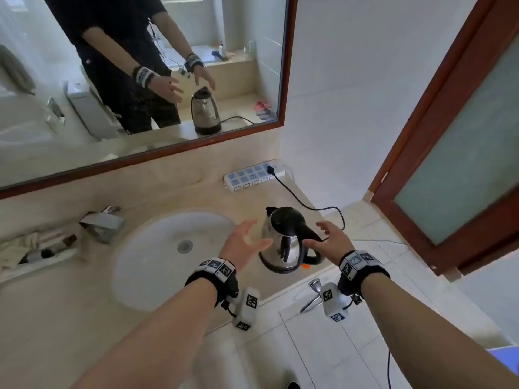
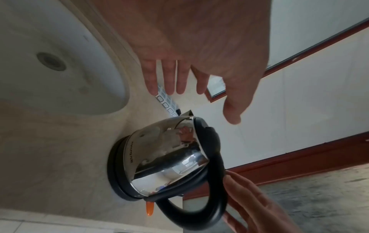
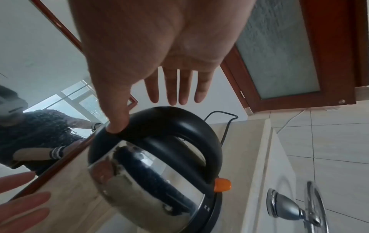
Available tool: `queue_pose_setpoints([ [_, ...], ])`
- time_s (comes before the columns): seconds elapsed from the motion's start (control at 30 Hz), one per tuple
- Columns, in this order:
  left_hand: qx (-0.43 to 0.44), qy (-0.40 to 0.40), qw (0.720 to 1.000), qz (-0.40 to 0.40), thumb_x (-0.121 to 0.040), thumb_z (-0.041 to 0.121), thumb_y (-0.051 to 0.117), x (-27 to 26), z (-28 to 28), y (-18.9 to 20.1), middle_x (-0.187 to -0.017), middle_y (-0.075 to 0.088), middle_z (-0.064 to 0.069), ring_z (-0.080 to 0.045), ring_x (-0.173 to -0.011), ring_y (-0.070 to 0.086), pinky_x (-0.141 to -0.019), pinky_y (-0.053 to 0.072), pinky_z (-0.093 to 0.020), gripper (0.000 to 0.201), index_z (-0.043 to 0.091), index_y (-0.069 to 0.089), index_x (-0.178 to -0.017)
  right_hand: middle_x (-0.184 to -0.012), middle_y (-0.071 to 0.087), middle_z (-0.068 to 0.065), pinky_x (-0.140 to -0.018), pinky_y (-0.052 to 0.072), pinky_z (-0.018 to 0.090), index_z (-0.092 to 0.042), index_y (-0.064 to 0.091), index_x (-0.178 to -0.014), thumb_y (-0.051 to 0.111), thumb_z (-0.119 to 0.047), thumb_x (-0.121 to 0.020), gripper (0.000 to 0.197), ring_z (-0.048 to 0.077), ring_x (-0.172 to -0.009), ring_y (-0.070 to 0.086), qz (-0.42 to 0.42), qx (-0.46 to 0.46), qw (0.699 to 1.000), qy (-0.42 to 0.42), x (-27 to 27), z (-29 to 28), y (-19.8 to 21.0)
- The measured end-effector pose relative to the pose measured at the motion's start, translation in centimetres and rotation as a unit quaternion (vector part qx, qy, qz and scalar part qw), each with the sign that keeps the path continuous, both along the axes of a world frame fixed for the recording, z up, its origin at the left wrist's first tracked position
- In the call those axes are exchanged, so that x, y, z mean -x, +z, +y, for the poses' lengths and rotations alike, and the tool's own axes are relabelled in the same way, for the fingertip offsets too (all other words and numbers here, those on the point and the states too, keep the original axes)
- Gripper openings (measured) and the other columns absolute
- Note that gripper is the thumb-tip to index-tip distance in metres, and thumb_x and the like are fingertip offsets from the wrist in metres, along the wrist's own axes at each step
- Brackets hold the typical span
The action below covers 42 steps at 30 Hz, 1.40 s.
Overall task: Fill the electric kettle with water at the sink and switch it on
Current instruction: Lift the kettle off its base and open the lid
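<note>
A steel electric kettle (image 1: 283,242) with a black lid and handle stands on its base on the beige counter, just right of the white sink basin (image 1: 157,256). Its orange switch (image 3: 222,185) sticks out below the handle. My left hand (image 1: 247,240) hovers open at the kettle's left side, fingers spread, not touching it. On the other side my right hand (image 1: 327,238) is open by the handle (image 2: 217,186). In the right wrist view its thumb tip lies against the black top; whether it touches I cannot tell.
A white power strip (image 1: 252,176) lies against the back wall, and the kettle's black cord (image 1: 303,204) runs from it. A metal box (image 1: 102,223) and a cloth with small bottles (image 1: 36,248) sit left of the sink. A chrome fixture (image 1: 314,292) hangs below the counter edge. A wooden door (image 1: 455,164) is at right.
</note>
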<state>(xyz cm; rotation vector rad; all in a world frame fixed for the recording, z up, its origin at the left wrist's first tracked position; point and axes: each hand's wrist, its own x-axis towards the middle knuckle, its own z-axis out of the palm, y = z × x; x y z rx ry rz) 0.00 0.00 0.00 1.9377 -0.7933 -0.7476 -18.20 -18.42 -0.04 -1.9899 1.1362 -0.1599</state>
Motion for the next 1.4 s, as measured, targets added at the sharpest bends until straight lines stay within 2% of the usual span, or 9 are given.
queue_pose_setpoints([
  [0.1,-0.026,0.006,1.0,0.006,-0.077,0.04,0.079,-0.3,-2.2,-1.1,-0.142,0.051,0.0,-0.016,-0.131,0.047,-0.108,0.038,-0.033,0.07,0.025,0.049,-0.138,-0.136,0.059,0.009,-0.1,0.046,0.039,-0.018,0.054,-0.136,0.082,-0.043,-0.074,0.072,0.027,-0.123,0.056,0.021,-0.027,0.999,0.021,-0.8,-1.8,-0.9],
  [0.33,-0.038,0.035,0.997,0.053,-0.073,0.04,0.081,0.1,-6.6,-3.5,-0.128,0.055,0.007,-0.011,-0.116,0.056,-0.091,0.041,-0.023,0.07,0.032,0.047,-0.134,-0.079,0.064,-0.002,-0.056,0.04,0.021,-0.019,0.054,-0.094,0.078,-0.051,-0.075,0.044,0.01,-0.068,0.061,0.076,-0.066,0.991,0.086,-2.3,-3.4,-1.6],
  [0.5,-0.017,0.058,0.994,0.095,-0.078,0.039,0.079,0.3,-8.1,-4.1,-0.129,0.053,0.007,0.001,-0.105,0.056,-0.083,0.042,-0.013,0.075,0.03,0.039,-0.141,-0.063,0.071,0.001,-0.049,0.05,0.022,-0.019,0.045,-0.105,0.077,-0.038,-0.08,0.045,0.011,-0.048,0.066,-0.007,-0.147,0.988,0.048,-2.5,-3.1,-3.0],
  [0.67,0.009,0.107,0.988,0.106,-0.073,0.062,0.062,0.3,-8.9,-3.9,-0.125,0.061,0.004,-0.015,-0.115,0.06,-0.105,0.046,-0.043,0.064,0.036,0.05,-0.13,-0.063,0.066,0.006,-0.049,0.049,0.026,-0.015,0.04,-0.115,0.067,-0.042,-0.09,0.046,0.025,-0.058,0.059,-0.049,-0.195,0.98,-0.003,-3.5,-3.0,-2.4],
  [0.9,0.005,0.033,0.998,-0.051,-0.093,0.028,0.062,0.9,-8.5,-3.0,-0.14,0.047,0.003,-0.012,-0.11,0.054,-0.095,0.044,-0.023,0.025,0.03,0.062,-0.117,-0.065,0.068,0.009,-0.053,0.053,0.03,-0.018,0.044,-0.115,0.065,-0.05,-0.087,0.047,0.023,-0.055,0.061,-0.053,-0.172,0.984,-0.017,-3.4,-2.6,-2.8],
  [1.03,0.009,0.027,0.999,-0.032,-0.096,0.021,0.06,1.3,-8.2,-2.9,-0.15,0.035,0.002,-0.006,-0.123,0.042,-0.094,0.031,-0.012,0.025,0.025,0.064,-0.12,-0.06,0.064,0.01,-0.05,0.05,0.031,-0.017,0.039,-0.126,0.063,-0.059,-0.084,0.064,0.02,-0.041,0.054,-0.04,-0.228,0.972,-0.039,-3.5,-2.8,-2.8],
  [1.2,0.041,0.026,0.998,-0.026,-0.098,0.017,0.055,1.5,-8.1,-2.1,-0.148,0.038,0.003,0.0,-0.117,0.047,-0.092,0.029,-0.003,0.023,0.023,0.066,-0.118,-0.065,0.067,0.011,-0.057,0.054,0.033,-0.029,0.023,-0.148,0.055,-0.083,-0.069,0.1,0.025,-0.055,0.06,0.013,-0.255,0.967,-0.027,-4.4,-2.7,-0.9],
  [1.33,0.086,0.017,0.995,-0.037,-0.098,0.009,0.053,1.7,-8.2,-0.6,-0.139,0.044,0.003,-0.005,-0.125,0.042,-0.096,0.028,0.003,0.022,0.017,0.07,-0.11,-0.072,0.07,0.015,-0.061,0.057,0.036,-0.007,0.044,-0.132,0.05,-0.095,-0.054,0.118,0.028,-0.058,0.067,0.031,-0.277,0.96,-0.018,-5.2,-3.1,0.3],
  [1.4,0.108,0.002,0.993,-0.046,-0.098,0.008,0.052,2.0,-8.3,0.0,-0.132,0.051,0.003,-0.008,-0.121,0.048,-0.104,0.036,-0.012,0.023,0.013,0.071,-0.109,-0.075,0.073,0.019,-0.058,0.059,0.033,0.001,0.058,-0.117,0.042,-0.102,-0.049,0.125,0.029,-0.059,0.071,0.051,-0.287,0.957,0.009,-5.3,-3.4,1.2],
])
